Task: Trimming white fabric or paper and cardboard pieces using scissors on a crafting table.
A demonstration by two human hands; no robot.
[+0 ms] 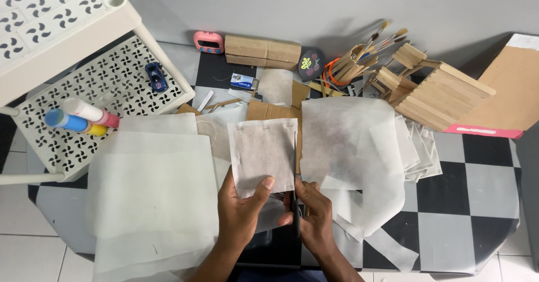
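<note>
white shelf (84, 63) blocks left, stick house (435, 94) right

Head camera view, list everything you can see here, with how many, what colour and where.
Paper square: one, translucent white, centre, held up.
Scissors: one, dark, along the square's right edge.
Paper sheets: several, white, left and right of the hands.
Cardboard pieces: a few, brown, behind the square.
Stick house: one, pale wood, upper right.
Brushes and sticks: a bundle, mixed colours, top centre.
Timer: one, pink, top centre.
Cardboard box: one, brown, beside the timer.
Toy car: one, blue, on the rack shelf.
Rack: one, white, left.
Tubes: a few, blue, pink and yellow caps, on the rack.
Left hand: holds the square's bottom edge.
Right hand: works the scissors.
</note>
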